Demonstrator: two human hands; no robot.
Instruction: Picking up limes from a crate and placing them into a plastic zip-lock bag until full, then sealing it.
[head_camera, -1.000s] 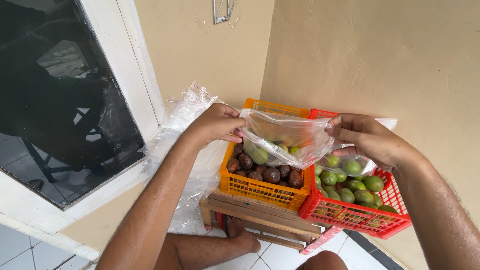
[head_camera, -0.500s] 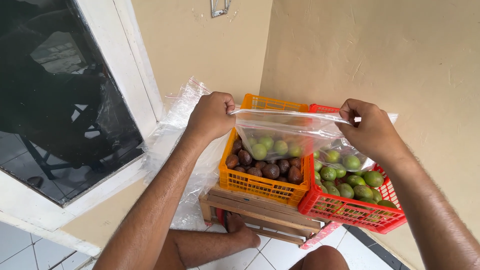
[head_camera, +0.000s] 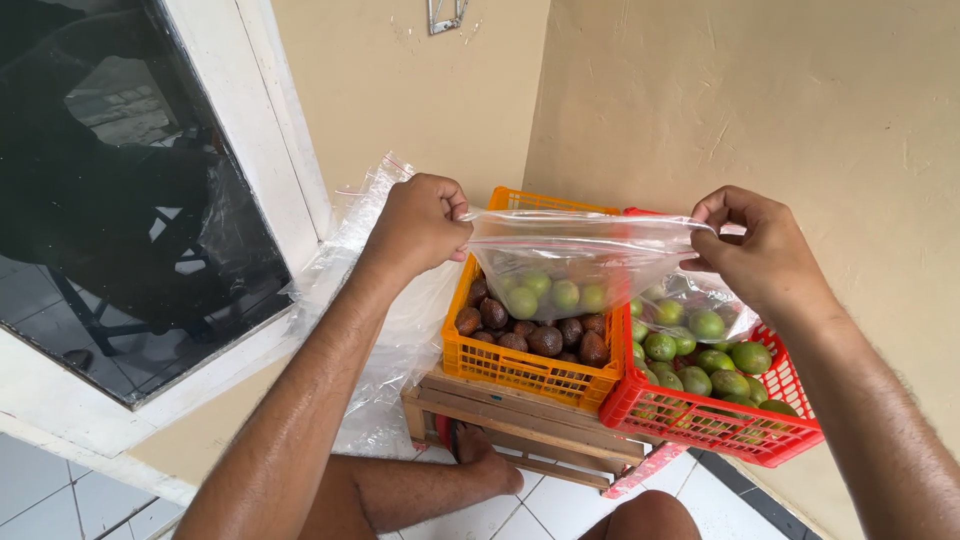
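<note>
A low wooden stand is set on the white tiled floor. An orange crate and a red crate are carried on it, touching side by side.

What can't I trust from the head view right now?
- Orange crate: its back part hidden behind the clear bag stretched between left hand and right hand.
- Bag's seal: sealed or open, cannot tell.
- Red crate: far rim hidden by right hand.

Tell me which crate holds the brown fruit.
The orange crate, on the left beside the red crate; the red one holds only green fruit.
</note>
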